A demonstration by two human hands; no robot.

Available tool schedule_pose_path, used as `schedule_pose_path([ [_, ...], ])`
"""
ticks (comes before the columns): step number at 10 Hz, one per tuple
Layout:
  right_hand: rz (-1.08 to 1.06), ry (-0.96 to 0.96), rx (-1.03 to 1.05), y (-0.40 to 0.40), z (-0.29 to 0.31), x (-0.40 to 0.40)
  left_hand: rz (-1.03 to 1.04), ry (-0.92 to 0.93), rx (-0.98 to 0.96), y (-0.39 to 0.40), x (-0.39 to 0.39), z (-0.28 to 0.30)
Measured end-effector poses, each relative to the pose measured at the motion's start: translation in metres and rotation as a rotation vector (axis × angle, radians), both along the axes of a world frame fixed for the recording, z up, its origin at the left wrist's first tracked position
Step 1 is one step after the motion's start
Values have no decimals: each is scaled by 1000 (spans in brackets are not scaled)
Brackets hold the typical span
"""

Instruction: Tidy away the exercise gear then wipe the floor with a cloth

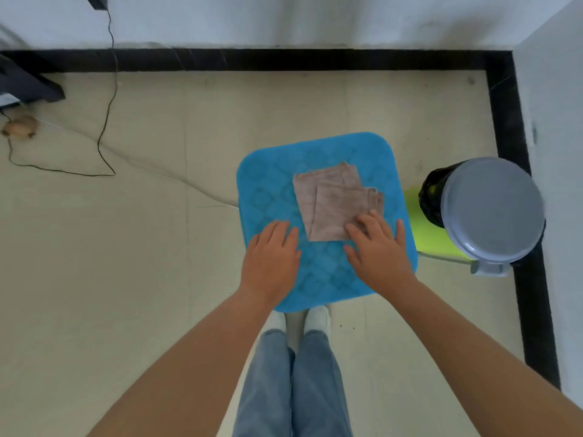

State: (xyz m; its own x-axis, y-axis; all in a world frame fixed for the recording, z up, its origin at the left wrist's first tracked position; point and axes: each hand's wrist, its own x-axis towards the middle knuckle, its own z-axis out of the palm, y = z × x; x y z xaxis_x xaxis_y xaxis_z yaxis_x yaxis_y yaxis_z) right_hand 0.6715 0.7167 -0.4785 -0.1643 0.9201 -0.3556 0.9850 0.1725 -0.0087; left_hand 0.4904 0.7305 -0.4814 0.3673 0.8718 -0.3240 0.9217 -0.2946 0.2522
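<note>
While both hands [325,247] lie flat, the folded beige cloth [334,200] looks creased.

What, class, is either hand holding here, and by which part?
Nothing is gripped. The right hand rests flat-fingered on the folded beige cloth's near right corner; the left hand lies flat on the blue plastic stool seat.

cloth [334,201]: beige-pink, folded into layered squares, lying flat, corners fanned toward right
location: on blue stool top [268,187], right of centre
contact: right hand [378,247] fingertips rest on its near-right corner
</note>
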Motion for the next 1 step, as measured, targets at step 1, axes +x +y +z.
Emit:
schedule_pose_path([
  [1, -158, 352, 155, 18, 24, 11, 29, 48, 59, 5, -2, -7],
])
